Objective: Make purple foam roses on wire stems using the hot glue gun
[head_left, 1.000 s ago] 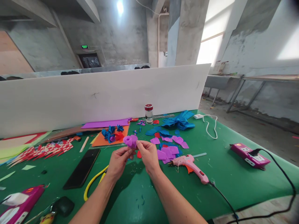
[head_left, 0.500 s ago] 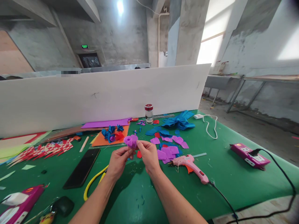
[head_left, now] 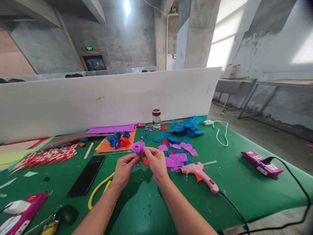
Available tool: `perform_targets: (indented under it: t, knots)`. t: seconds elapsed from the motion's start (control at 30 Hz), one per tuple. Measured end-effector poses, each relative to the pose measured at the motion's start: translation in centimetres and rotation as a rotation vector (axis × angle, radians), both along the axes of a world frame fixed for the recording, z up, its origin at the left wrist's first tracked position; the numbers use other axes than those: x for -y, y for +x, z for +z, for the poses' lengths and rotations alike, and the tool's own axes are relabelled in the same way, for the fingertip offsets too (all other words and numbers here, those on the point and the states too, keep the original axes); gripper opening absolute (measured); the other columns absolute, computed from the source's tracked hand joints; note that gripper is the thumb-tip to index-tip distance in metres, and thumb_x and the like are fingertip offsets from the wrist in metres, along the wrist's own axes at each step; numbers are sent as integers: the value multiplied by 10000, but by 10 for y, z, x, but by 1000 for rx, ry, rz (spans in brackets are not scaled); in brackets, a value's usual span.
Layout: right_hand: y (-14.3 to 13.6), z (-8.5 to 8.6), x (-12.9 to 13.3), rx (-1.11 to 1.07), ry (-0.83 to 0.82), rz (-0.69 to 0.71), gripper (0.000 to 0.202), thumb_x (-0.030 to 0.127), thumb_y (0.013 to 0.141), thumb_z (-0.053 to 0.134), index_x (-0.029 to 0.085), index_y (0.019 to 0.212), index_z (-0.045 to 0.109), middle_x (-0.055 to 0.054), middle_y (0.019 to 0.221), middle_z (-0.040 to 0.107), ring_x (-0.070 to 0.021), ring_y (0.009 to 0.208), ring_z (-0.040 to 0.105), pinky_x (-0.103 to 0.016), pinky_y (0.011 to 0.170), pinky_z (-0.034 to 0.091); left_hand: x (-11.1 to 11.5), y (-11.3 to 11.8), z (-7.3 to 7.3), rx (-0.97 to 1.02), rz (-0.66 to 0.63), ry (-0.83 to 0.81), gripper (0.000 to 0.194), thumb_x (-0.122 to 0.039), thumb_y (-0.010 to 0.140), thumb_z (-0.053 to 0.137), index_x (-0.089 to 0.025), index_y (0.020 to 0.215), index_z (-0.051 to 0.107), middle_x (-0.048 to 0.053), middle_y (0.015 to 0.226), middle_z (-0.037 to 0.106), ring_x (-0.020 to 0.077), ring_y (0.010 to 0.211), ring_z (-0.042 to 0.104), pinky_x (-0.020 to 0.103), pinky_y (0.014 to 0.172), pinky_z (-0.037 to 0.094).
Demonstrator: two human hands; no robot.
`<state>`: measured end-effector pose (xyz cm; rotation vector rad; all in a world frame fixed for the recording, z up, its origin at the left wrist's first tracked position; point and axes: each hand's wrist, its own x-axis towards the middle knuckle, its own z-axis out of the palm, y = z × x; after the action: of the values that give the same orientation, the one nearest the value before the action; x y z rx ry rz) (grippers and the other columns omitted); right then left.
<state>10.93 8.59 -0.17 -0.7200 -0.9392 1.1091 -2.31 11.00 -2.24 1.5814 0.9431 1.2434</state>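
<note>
A purple paper flower (head_left: pixel 138 148) is held up between my two hands over the green table. My left hand (head_left: pixel 126 167) pinches it from below, thumb and fingers closed around its base. At its right edge, the fingertips of my right hand (head_left: pixel 156 162) grip a petal. Loose purple petals (head_left: pixel 176 160) lie right of my hands, mixed with blue and red pieces. A pink glue gun (head_left: pixel 201 174) rests beside them. Behind the flower, blue, red and purple paper flowers (head_left: pixel 114 140) sit on an orange sheet (head_left: pixel 104 147).
A phone (head_left: pixel 86 176) and yellow-handled scissors (head_left: pixel 94 192) lie left of my hands. At the back stand a red-lidded jar (head_left: pixel 156 119) and a white board (head_left: pixel 110 104). Power strips (head_left: pixel 261 164) lie at both sides; blue crepe paper (head_left: pixel 189 126) is at the back right.
The flower has turned slightly between my fingers. Both hands keep their grip, and the whole view has shifted a little.
</note>
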Motion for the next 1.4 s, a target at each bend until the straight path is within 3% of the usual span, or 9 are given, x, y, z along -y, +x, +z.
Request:
perform_targets:
  t: [0.6,0.93,1.2,1.4]
  knots:
    - [-2,-4,1,124,38,-98,300,331,840,563,162,656,728,17,538,600,-111,511,485,-210,497,380,2,1,1,-34,90,58,153,-316,742,698,-170,728,739,5,650,673,131,591,553,228,606,439]
    - [-3,-5,1,90,33,-71,268,370,817,582,167,763,748,-12,660,673,-143,599,565,-233,563,440,5,3,4,-55,116,60,181,-339,737,692,-171,750,758,17,638,668,147,593,559,239,605,442]
    - [-6,-7,0,-18,-22,55,225,314,732,647,146,837,753,-15,560,622,-144,549,541,-244,520,433,13,8,8,-48,147,99,217,-357,770,660,-177,685,746,13,596,642,149,589,556,235,602,438]
    - [-7,-18,-5,49,-39,-5,277,405,774,651,157,834,760,-5,560,612,-136,541,516,-236,490,397,12,7,4,-41,159,117,200,-351,774,663,-183,771,771,14,593,654,154,593,571,242,609,449]
